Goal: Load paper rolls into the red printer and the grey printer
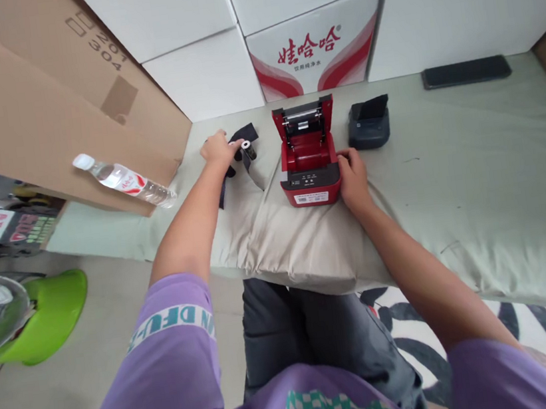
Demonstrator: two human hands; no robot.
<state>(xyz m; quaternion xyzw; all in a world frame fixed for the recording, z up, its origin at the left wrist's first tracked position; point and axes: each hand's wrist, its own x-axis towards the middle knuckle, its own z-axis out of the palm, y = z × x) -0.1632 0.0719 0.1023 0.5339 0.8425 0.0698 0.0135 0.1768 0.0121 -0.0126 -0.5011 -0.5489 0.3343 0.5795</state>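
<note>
A small red and black label printer [310,173] stands on the cloth-covered surface with its lid raised, its inner compartment in view. My right hand [354,180] grips the printer's right side, fingers bent against the casing. Off to the left, my left hand [218,150] is among several dark rolls, its thumb reaching toward a black roll with a white core [248,147]. Its fingers are curled and partly hidden, apparently around one of the rolls. A loose dark strip [253,175] trails from the rolls onto the cloth.
Right of the printer sits a dark small device [369,126]. Farther right lies a flat black object [465,72] against white boxes [318,51]. A water bottle [123,179] lies tilted by a large cardboard box [52,93]. A green stool [60,313] stands at lower left.
</note>
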